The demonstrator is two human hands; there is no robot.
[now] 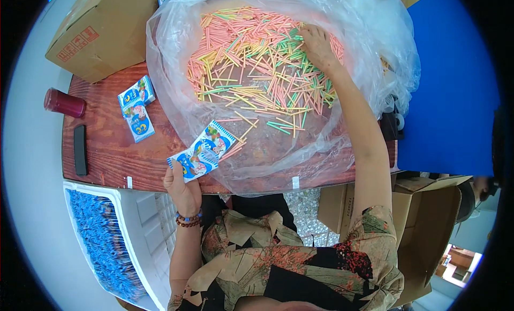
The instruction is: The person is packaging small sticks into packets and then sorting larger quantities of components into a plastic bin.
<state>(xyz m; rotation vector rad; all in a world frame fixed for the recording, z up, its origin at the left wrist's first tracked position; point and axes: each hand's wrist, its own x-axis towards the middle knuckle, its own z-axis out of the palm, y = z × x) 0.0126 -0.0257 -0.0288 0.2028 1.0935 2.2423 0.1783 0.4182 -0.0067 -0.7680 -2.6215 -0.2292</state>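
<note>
My left hand (183, 189), with beads at the wrist, is closed on the lower end of blue-and-white printed packets (202, 153) at the table's front edge. Several pink and yellow sticks (235, 149) lie against the packets' right side; whether any are inside, I cannot tell. Farther off, my right hand (318, 46) reaches into a heap of thin pastel sticks (251, 30). Its fingers curl down on some green sticks (292, 42), and the fingertips are partly hidden. The heap of pink, yellow and green sticks lies on a large clear plastic bag (174, 80).
More packets (138, 110) lie left on the red-brown table (107, 145), near a dark red jar (65, 103) and a black bar-shaped object (80, 150). A cardboard box (107, 35) stands behind them. Below left is a white foam box (142, 220) filled with blue wrappers; an open carton (428, 230) stands right.
</note>
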